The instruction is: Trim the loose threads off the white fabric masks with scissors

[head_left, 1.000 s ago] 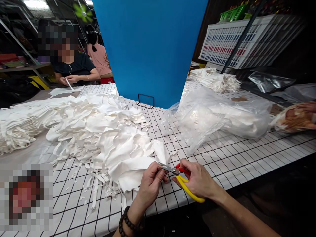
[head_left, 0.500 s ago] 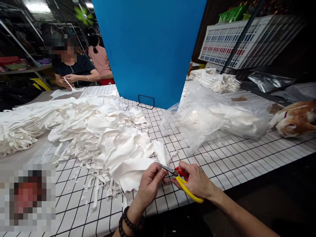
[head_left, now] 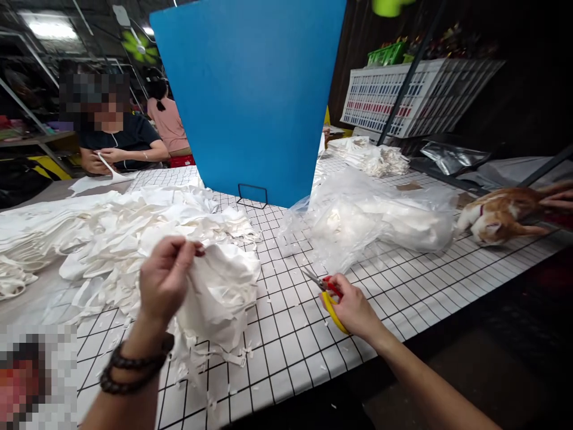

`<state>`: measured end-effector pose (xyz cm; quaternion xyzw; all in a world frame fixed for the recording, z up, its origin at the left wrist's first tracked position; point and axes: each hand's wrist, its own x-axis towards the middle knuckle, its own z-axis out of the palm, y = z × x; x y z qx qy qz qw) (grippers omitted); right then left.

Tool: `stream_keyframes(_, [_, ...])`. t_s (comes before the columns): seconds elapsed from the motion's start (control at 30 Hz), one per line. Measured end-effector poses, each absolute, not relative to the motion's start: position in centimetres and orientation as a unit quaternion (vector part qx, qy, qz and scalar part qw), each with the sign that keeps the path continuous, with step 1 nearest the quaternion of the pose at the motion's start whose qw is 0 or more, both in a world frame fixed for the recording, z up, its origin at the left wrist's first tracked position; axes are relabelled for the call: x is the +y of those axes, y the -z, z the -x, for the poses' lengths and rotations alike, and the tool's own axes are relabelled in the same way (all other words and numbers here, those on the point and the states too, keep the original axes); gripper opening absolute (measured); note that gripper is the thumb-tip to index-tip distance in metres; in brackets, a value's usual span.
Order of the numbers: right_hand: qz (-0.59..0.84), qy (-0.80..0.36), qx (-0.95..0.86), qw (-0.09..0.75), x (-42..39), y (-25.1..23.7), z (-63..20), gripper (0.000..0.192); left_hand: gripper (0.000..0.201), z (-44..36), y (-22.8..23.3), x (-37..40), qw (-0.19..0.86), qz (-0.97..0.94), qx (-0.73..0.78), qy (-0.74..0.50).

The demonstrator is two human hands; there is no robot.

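Observation:
My left hand (head_left: 166, 280), with dark beaded bracelets at the wrist, pinches the edge of a white fabric piece (head_left: 203, 292) and lifts it in front of the heap. My right hand (head_left: 356, 307) grips a pair of scissors (head_left: 332, 298) with one red and one yellow handle. The scissor blades point up and left, apart from any cloth. Behind my left hand lies a large heap of white fabric pieces (head_left: 120, 227) with thin straps hanging from it. Small white offcuts (head_left: 244, 355) are scattered on the grid-patterned table cover (head_left: 290, 346).
A tall blue board (head_left: 250, 101) stands at the back. Clear plastic bags (head_left: 380, 221) with white contents lie right of centre. An orange and white cat (head_left: 496, 218) lies on the right, another person's hand (head_left: 559, 200) near it. Across the table sits a co-worker (head_left: 116, 140) holding white cloth.
My left hand has moved left and up with the fabric, away from the scissors. My right hand keeps the scissors, now clear of the cloth. Another person's hand has appeared near the cat.

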<state>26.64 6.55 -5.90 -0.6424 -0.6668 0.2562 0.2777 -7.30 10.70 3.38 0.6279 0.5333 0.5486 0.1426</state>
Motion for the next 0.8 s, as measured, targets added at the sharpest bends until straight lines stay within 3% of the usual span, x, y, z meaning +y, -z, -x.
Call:
stream_keyframes(0.13, [0.674, -0.113, -0.698, 0.213, 8.8, 4.8, -26.3, 0.027, 0.038, 7.3, -6.6, 14.0, -0.004, -0.645, 0.725, -0.242])
stream_keyframes(0.2, [0.706, -0.065, -0.676, 0.201, 9.8, 4.5, -27.1, 0.028, 0.037, 3.9, -5.6, 14.5, -0.012, -0.674, 0.719, -0.169])
stream_keyframes(0.33, [0.756, 0.015, -0.626, 0.190, 10.5, 4.0, -29.9, 0.039, 0.023, -6.9, 0.2, 15.0, 0.163, -0.868, 0.419, -0.211])
stream_keyframes(0.43, [0.761, 0.070, -0.621, 0.178, 10.2, 4.1, -31.8, 0.044, 0.020, -14.1, 4.4, 16.8, 0.208, -0.903, 0.325, -0.188])
stream_keyframes(0.53, [0.758, 0.095, -0.625, 0.164, 9.8, 4.5, -33.8, 0.043, 0.032, -17.9, 6.2, 20.6, 0.203, -0.903, 0.326, -0.191])
stream_keyframes(0.67, [0.787, 0.114, -0.586, 0.156, 9.5, 4.4, -36.4, 0.046, 0.051, -19.5, 5.0, 25.9, 0.160, -0.894, 0.356, -0.219])
stream_keyframes(0.8, [0.783, 0.129, -0.562, 0.235, 9.8, 3.9, -36.9, 0.036, 0.064, -21.7, 2.8, 28.6, 0.098, -0.892, 0.363, -0.251])
